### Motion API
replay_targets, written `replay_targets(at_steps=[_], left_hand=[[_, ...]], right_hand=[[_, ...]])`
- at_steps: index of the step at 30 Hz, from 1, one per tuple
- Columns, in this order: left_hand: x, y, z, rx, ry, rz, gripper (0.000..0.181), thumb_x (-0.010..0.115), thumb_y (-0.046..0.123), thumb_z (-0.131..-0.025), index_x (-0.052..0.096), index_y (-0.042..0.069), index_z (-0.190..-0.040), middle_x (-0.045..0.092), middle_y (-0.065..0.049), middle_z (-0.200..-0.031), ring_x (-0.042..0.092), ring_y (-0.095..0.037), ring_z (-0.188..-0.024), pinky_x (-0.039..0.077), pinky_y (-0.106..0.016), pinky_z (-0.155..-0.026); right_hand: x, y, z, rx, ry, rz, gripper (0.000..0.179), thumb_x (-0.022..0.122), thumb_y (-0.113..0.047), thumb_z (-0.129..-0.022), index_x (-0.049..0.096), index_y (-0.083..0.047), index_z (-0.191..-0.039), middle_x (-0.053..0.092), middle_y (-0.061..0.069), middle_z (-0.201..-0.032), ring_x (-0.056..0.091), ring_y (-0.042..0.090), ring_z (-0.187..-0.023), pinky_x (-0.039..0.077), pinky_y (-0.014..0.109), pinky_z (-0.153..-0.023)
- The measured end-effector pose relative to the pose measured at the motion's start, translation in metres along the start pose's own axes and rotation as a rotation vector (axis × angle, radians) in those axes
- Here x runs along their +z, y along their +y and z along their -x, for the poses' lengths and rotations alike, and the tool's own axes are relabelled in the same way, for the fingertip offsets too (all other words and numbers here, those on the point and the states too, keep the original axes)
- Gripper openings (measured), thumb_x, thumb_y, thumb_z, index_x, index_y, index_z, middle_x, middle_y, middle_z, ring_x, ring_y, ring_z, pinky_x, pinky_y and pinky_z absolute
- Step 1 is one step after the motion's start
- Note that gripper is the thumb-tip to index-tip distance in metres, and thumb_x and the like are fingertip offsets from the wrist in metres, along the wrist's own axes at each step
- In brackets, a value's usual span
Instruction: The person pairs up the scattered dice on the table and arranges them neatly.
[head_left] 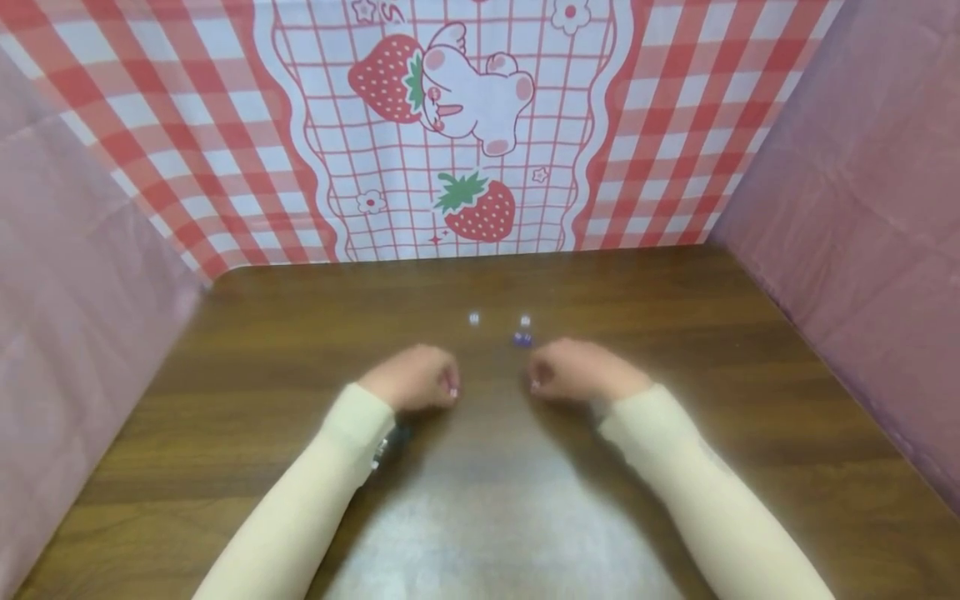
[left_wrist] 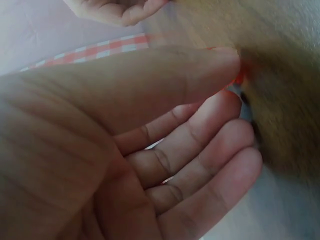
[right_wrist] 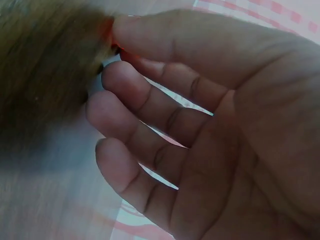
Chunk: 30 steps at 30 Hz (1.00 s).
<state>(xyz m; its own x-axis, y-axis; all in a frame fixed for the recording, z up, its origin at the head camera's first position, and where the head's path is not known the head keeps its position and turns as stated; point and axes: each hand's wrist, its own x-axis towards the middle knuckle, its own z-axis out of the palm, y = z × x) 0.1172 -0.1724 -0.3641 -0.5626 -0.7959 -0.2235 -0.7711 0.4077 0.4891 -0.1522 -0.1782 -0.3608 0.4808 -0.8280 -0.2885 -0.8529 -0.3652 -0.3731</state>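
Note:
My left hand point(head_left: 420, 379) is held over the middle of the table with its thumb and index fingertip together. A small red piece point(left_wrist: 239, 78) shows at those fingertips in the left wrist view, mostly hidden; the other fingers bend loosely. Facing it a short way to the right, my right hand point(head_left: 579, 371) pinches in the same manner. Red of a small piece point(right_wrist: 108, 29) peeks out past the thumb tip in the right wrist view. Beyond the hands lie a tiny purple piece point(head_left: 522, 340) with light spots and two tiny whitish pieces point(head_left: 474, 318).
The brown wooden table point(head_left: 480, 475) reflects light at its front. A red-and-white checked cloth point(head_left: 667, 125) with strawberries hangs behind it. Pink cloths point(head_left: 847, 208) stand along both sides. A small dark device point(head_left: 380, 452) sits under the left cuff.

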Motion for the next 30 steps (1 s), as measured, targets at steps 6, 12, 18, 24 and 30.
replay_targets(at_steps=[6,12,18,24,30], left_hand=[[-0.0001,-0.0015,-0.0011,0.009,-0.010,0.002,0.010,0.073,0.018,-0.079,0.066,0.019,-0.087,0.061,0.009,-0.080,0.058,-0.008,-0.073,0.051,-0.025,-0.069],[0.0015,-0.0015,-0.0022,0.027,-0.025,-0.006,0.010,0.073,0.017,-0.079,0.066,0.019,-0.086,0.061,0.009,-0.079,0.058,-0.008,-0.072,0.050,-0.024,-0.067],[0.0013,-0.0042,-0.0023,0.022,-0.036,0.016,0.010,0.074,0.020,-0.079,0.066,0.020,-0.084,0.062,0.009,-0.078,0.059,-0.009,-0.072,0.051,-0.025,-0.067],[0.0019,-0.0046,-0.0026,0.030,-0.058,0.013,0.010,0.074,0.021,-0.079,0.066,0.020,-0.084,0.062,0.010,-0.079,0.059,-0.008,-0.073,0.051,-0.025,-0.068],[0.0018,-0.0019,-0.0012,0.033,-0.080,0.018,0.010,0.074,0.023,-0.079,0.065,0.021,-0.083,0.062,0.010,-0.079,0.058,-0.009,-0.073,0.051,-0.025,-0.068]], right_hand=[[-0.0033,-0.0033,0.0032,-0.050,-0.014,-0.004,0.013,0.072,-0.023,-0.082,0.064,-0.029,-0.089,0.062,-0.014,-0.082,0.058,0.005,-0.075,0.051,0.028,-0.071],[-0.0035,-0.0026,0.0029,-0.085,-0.044,-0.022,0.013,0.073,-0.023,-0.081,0.063,-0.029,-0.088,0.061,-0.013,-0.081,0.058,0.006,-0.074,0.050,0.026,-0.068],[-0.0040,-0.0040,0.0020,-0.084,-0.062,-0.023,0.013,0.072,-0.022,-0.081,0.062,-0.025,-0.088,0.061,-0.010,-0.079,0.058,0.009,-0.072,0.050,0.027,-0.066],[-0.0022,-0.0047,0.0015,-0.104,-0.065,-0.025,0.010,0.070,-0.020,-0.082,0.061,-0.022,-0.085,0.060,-0.008,-0.078,0.057,0.010,-0.070,0.050,0.027,-0.065],[-0.0005,-0.0037,0.0020,-0.092,-0.094,-0.029,0.009,0.071,-0.021,-0.082,0.062,-0.022,-0.085,0.061,-0.007,-0.077,0.058,0.011,-0.069,0.050,0.027,-0.064]])
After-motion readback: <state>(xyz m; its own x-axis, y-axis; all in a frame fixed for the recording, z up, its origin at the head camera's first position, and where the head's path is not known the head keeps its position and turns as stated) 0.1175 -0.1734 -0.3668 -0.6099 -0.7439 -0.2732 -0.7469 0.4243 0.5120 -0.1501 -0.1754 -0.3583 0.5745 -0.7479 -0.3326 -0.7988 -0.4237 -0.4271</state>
